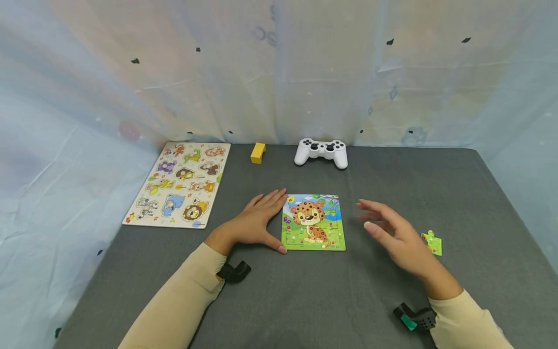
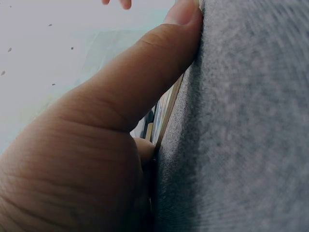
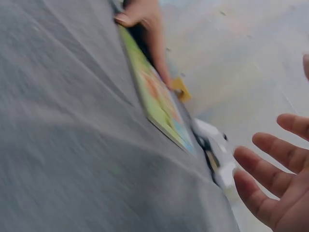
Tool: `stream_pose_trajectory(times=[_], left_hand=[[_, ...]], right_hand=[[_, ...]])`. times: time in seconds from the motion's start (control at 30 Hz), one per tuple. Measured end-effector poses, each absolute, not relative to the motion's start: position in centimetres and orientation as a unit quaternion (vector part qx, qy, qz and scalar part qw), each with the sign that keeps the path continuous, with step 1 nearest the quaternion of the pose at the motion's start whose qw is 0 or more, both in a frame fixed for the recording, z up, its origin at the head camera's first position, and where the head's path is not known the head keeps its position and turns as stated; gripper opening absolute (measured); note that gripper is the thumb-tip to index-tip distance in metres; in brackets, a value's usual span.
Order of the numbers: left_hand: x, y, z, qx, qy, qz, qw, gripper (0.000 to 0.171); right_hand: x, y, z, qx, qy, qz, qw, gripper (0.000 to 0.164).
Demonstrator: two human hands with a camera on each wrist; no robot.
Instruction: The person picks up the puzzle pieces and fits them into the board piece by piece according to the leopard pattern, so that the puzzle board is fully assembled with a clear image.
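A square leopard jigsaw puzzle (image 1: 313, 223) lies flat on the grey table in the head view. My left hand (image 1: 257, 223) rests at its left side, fingers extended, with a fingertip by the upper left corner and the thumb by the lower left one. In the left wrist view, the thumb (image 2: 145, 63) partly hides the puzzle's edge. To the right of the puzzle, and apart from it, my right hand (image 1: 398, 237) hovers with loosely bent fingers and nothing in them. A loose green jigsaw piece (image 1: 433, 244) lies just beyond that hand, partly covered by it.
A wooden animal peg puzzle (image 1: 176, 185) lies at the back left. Along the back edge are a yellow block (image 1: 258, 153) and a white game controller (image 1: 321, 152). A pale patterned curtain (image 1: 322, 72) hangs behind the table.
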State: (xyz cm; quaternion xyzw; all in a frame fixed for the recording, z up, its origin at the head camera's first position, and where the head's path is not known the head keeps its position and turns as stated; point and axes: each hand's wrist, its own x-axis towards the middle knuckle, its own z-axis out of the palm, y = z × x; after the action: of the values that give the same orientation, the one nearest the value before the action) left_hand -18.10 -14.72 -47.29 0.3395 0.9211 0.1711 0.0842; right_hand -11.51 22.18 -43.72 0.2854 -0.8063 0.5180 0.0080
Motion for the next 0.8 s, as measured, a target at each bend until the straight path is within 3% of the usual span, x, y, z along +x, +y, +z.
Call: stream_pose_trajectory(times=[0.27, 0.43, 0.8], left_hand=[[-18.2, -14.8, -47.4, 0.341, 0.921, 0.171, 0.075, 0.135], [-18.1, -14.7, -47.4, 0.342, 0.922, 0.167, 0.073, 0.135], [-18.1, -14.8, -47.3, 0.340, 0.922, 0.169, 0.076, 0.134]], right_hand=[[-11.5, 26.0, -42.2, 0.313, -0.707, 0.634, 0.013, 0.044], [-11.8, 27.8, -42.1, 0.366, -0.602, 0.710, 0.005, 0.048], [-11.6, 30.9, -43.2, 0.363, -0.580, 0.730, -0.012, 0.048]])
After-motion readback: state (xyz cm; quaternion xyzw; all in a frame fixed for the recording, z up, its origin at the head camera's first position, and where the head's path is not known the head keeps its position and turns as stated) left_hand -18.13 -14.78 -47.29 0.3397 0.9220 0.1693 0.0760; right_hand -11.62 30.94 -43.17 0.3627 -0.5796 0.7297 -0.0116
